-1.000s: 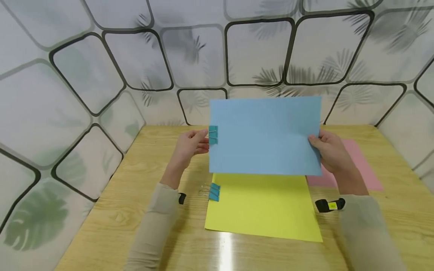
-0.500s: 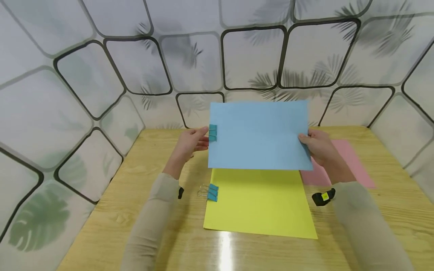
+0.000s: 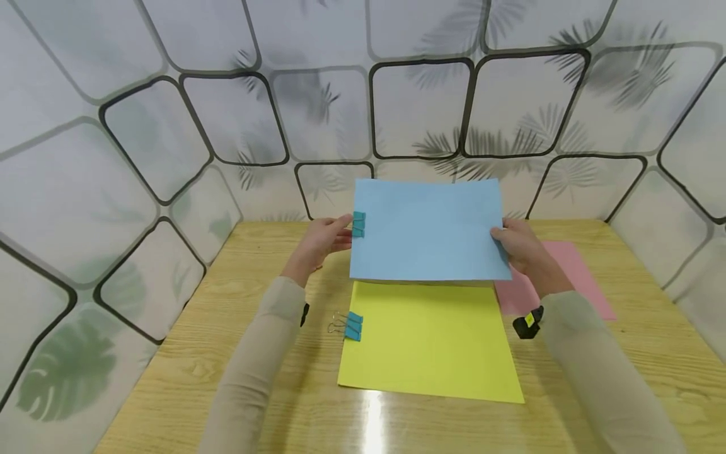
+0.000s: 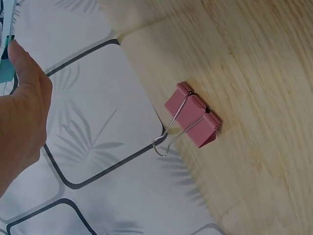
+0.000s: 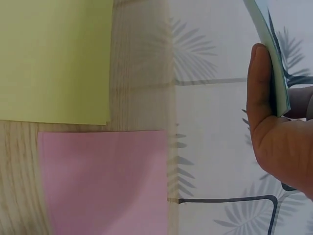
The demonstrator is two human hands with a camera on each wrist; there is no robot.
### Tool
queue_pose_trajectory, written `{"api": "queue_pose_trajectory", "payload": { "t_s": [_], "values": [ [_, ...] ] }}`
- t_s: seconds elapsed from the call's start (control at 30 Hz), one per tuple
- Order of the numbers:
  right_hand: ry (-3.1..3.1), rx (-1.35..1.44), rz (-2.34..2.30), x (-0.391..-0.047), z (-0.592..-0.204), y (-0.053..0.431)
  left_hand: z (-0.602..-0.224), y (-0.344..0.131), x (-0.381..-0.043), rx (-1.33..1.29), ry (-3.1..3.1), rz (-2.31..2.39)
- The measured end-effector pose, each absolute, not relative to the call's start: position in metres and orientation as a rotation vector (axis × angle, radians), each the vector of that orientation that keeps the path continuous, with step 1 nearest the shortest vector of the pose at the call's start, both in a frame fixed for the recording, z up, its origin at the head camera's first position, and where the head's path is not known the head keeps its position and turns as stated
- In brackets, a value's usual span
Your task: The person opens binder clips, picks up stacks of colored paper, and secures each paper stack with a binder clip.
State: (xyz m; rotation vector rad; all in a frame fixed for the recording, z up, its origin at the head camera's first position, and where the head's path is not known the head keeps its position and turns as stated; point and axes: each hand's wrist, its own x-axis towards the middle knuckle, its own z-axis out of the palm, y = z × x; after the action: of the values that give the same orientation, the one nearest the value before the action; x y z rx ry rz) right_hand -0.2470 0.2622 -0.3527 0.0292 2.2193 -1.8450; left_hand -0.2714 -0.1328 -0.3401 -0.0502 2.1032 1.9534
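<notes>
A stack of light blue paper (image 3: 428,230) is held up in front of me, tilted toward the camera. On its left edge sits a teal binder clip (image 3: 358,224). My left hand (image 3: 324,242) pinches the stack at this clip, thumb tip against it and other fingers behind. My right hand (image 3: 518,249) grips the right edge, thumb in front and fingers behind. Below lies yellow paper (image 3: 431,343) on the table, with a blue binder clip (image 3: 353,326) on its left edge, wire handles sticking outward.
Pink paper (image 3: 578,277) lies on the wooden table (image 3: 215,353) at the right, partly hidden by my right arm. A pink binder clip (image 4: 194,115) rests near the table's back edge in the left wrist view. A patterned wall (image 3: 317,113) stands behind the table.
The blue stack tips back a little and its right edge shifts left with my right hand. My left hand stays at the teal clip. The head view tilts slightly upward.
</notes>
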Motion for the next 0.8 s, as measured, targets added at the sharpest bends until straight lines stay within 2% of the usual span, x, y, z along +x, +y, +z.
{"api": "queue_pose_trajectory", "payload": {
  "t_s": [0.43,0.8],
  "values": [
    [2.176,0.039,-1.875,-0.253,-0.351,0.258,-0.353,-0.137,-0.283,-0.09,1.968,2.1],
    [1.883,0.141,-2.08,-0.237,-0.362,0.255,-0.364,-0.137,-0.279,-0.171,1.792,2.229]
  ]
}}
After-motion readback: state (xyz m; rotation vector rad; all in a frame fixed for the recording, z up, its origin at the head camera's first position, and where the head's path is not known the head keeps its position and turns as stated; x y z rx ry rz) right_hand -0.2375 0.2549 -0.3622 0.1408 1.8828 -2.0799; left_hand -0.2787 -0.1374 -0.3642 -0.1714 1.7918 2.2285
